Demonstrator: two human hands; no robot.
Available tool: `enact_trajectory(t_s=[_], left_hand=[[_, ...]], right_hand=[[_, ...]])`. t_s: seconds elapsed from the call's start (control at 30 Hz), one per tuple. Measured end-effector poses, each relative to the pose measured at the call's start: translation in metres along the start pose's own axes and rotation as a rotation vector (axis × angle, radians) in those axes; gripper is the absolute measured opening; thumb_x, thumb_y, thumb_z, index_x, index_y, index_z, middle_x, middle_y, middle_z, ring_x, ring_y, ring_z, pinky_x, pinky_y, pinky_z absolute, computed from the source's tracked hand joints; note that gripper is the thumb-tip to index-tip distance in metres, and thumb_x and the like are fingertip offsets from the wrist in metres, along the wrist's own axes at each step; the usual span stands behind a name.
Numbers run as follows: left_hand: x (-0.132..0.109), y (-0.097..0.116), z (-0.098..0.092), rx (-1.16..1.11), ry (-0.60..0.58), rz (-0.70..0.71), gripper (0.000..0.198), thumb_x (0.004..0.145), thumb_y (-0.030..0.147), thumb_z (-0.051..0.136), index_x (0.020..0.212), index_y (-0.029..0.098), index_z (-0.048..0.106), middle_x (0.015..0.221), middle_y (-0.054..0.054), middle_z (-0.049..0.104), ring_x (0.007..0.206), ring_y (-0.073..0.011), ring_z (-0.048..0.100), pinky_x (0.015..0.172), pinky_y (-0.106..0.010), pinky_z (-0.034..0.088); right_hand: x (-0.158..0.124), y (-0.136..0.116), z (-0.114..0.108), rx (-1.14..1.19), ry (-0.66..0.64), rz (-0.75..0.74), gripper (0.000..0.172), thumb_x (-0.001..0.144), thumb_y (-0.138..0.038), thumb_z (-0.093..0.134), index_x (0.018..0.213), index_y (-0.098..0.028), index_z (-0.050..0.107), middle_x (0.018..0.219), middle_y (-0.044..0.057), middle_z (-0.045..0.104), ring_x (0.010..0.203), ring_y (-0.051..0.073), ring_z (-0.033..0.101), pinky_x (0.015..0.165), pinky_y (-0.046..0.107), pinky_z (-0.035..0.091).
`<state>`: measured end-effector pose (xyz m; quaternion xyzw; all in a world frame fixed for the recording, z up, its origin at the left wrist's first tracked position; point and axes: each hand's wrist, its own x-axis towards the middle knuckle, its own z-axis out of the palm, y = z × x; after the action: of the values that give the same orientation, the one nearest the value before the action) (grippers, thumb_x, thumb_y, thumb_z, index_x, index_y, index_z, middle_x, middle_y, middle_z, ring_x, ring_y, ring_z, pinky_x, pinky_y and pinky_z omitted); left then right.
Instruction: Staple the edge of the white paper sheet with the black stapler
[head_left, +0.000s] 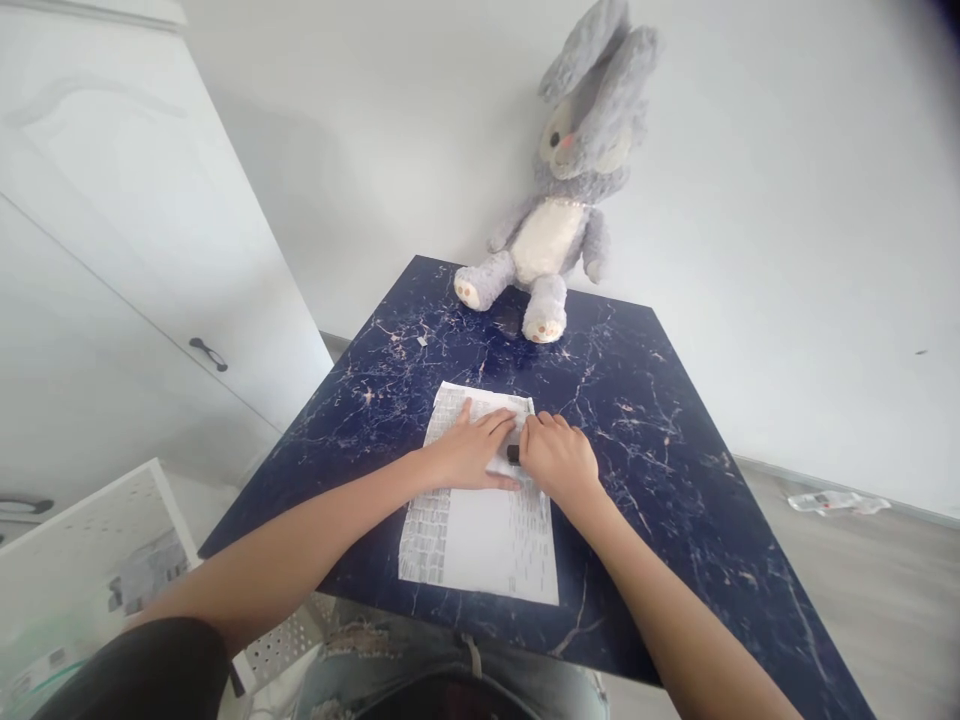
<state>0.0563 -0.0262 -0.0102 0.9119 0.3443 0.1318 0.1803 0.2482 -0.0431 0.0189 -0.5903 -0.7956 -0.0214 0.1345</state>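
A printed sheet of paper [480, 540] lies on the dark blue marbled table [360, 400], with dense rows of marks down its left side and finer lines on the right. My left hand [472, 450] rests flat on its upper part, thumb and fingers spread. Beside it, over the sheet's right edge, my right hand [556, 455] is closed around a small object with a black end [514, 455]. That end points left, towards my left hand. The rest of the object is hidden in my fist, so its kind cannot be told.
A grey plush rabbit [551, 235] sits at the table's far edge against the wall. To the left stand a white cabinet [112, 220] and a white perforated basket [169, 510] with packets inside. Clear plastic packaging [836, 502] lies on the floor at right.
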Motion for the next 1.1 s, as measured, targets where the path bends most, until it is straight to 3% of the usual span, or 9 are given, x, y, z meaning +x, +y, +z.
enact_trajectory(t_s=[0.13, 0.27, 0.43, 0.57, 0.67, 0.77, 0.87, 1.0, 1.1], left_hand=[[0.0, 0.0, -0.005, 0.023, -0.007, 0.001, 0.096, 0.08, 0.079, 0.053, 0.154, 0.022, 0.031, 0.16, -0.016, 0.033, 0.148, -0.0351, 0.029, 0.121, -0.06, -0.002], [-0.002, 0.0, -0.007, 0.017, -0.009, 0.001, 0.098, 0.078, 0.08, 0.054, 0.154, 0.022, 0.031, 0.16, -0.016, 0.033, 0.149, -0.0342, 0.027, 0.121, -0.061, -0.003], [-0.005, -0.007, -0.008, -0.069, -0.002, 0.009, 0.098, 0.075, 0.077, 0.06, 0.153, 0.023, 0.034, 0.162, -0.016, 0.03, 0.149, -0.0351, 0.026, 0.121, -0.062, -0.003], [-0.003, -0.021, -0.012, -0.212, 0.045, 0.041, 0.072, 0.079, 0.057, 0.069, 0.14, 0.024, 0.051, 0.156, -0.012, 0.042, 0.144, -0.0324, 0.038, 0.121, -0.054, 0.018], [-0.002, -0.034, -0.02, -0.344, 0.374, -0.098, 0.029, 0.083, 0.02, 0.057, 0.111, 0.02, 0.067, 0.124, -0.01, 0.067, 0.119, -0.0246, 0.06, 0.106, -0.041, 0.042], [-0.006, -0.051, -0.033, -0.396, 0.788, -0.334, 0.03, 0.074, 0.002, 0.041, 0.081, 0.019, 0.065, 0.087, -0.006, 0.07, 0.087, -0.0188, 0.065, 0.084, -0.032, 0.049], [-0.016, -0.074, -0.046, -0.397, 1.034, -0.44, 0.027, 0.069, 0.0, 0.039, 0.066, 0.019, 0.058, 0.071, -0.003, 0.064, 0.072, -0.0168, 0.061, 0.072, -0.028, 0.045], [-0.033, -0.111, -0.058, -0.401, 1.356, -0.638, 0.025, 0.067, 0.001, 0.039, 0.058, 0.019, 0.053, 0.063, 0.0, 0.059, 0.066, -0.0158, 0.057, 0.067, -0.026, 0.041], [-0.04, -0.133, -0.06, -0.425, 1.478, -0.739, 0.023, 0.065, 0.001, 0.039, 0.055, 0.019, 0.05, 0.06, 0.0, 0.057, 0.064, -0.0152, 0.055, 0.065, -0.025, 0.038]], right_hand=[[0.001, 0.022, -0.022, 0.381, -0.163, -0.194, 0.039, 0.106, -0.035, 0.027, 0.094, -0.021, 0.061, 0.092, 0.008, 0.063, 0.085, 0.021, 0.059, 0.077, 0.032, 0.047], [-0.006, 0.045, -0.037, 0.358, -0.317, -0.383, 0.019, 0.095, -0.037, 0.057, 0.106, -0.022, 0.061, 0.102, 0.008, 0.063, 0.093, 0.024, 0.059, 0.08, 0.034, 0.046], [-0.029, 0.049, -0.043, 0.251, -0.138, -0.069, 0.006, 0.089, -0.026, 0.057, 0.092, -0.022, 0.053, 0.09, 0.006, 0.061, 0.082, 0.024, 0.058, 0.072, 0.034, 0.044], [-0.041, 0.01, -0.047, 0.237, 0.114, 0.205, 0.014, 0.09, -0.03, 0.055, 0.084, -0.025, 0.044, 0.083, 0.008, 0.061, 0.076, 0.027, 0.059, 0.065, 0.034, 0.041], [-0.041, -0.033, -0.033, 0.254, 0.119, 0.169, 0.015, 0.088, -0.027, 0.056, 0.082, -0.026, 0.042, 0.081, 0.007, 0.062, 0.073, 0.027, 0.062, 0.059, 0.033, 0.04], [-0.041, -0.067, -0.006, 0.247, 0.123, 0.071, 0.012, 0.087, -0.024, 0.055, 0.083, -0.026, 0.044, 0.078, 0.006, 0.064, 0.064, 0.024, 0.062, 0.053, 0.031, 0.039], [-0.045, -0.082, 0.013, 0.206, 0.142, 0.027, 0.008, 0.09, -0.027, 0.055, 0.086, -0.026, 0.048, 0.075, 0.006, 0.064, 0.06, 0.022, 0.062, 0.051, 0.031, 0.039], [-0.028, -0.081, -0.003, 0.149, 0.118, -0.029, 0.025, 0.089, -0.049, 0.062, 0.091, -0.026, 0.051, 0.086, 0.008, 0.065, 0.074, 0.026, 0.065, 0.057, 0.034, 0.044], [0.03, -0.088, -0.023, 0.175, 0.166, -0.098, 0.026, 0.095, -0.047, 0.055, 0.107, -0.024, 0.054, 0.102, 0.01, 0.064, 0.094, 0.027, 0.063, 0.076, 0.036, 0.048]])
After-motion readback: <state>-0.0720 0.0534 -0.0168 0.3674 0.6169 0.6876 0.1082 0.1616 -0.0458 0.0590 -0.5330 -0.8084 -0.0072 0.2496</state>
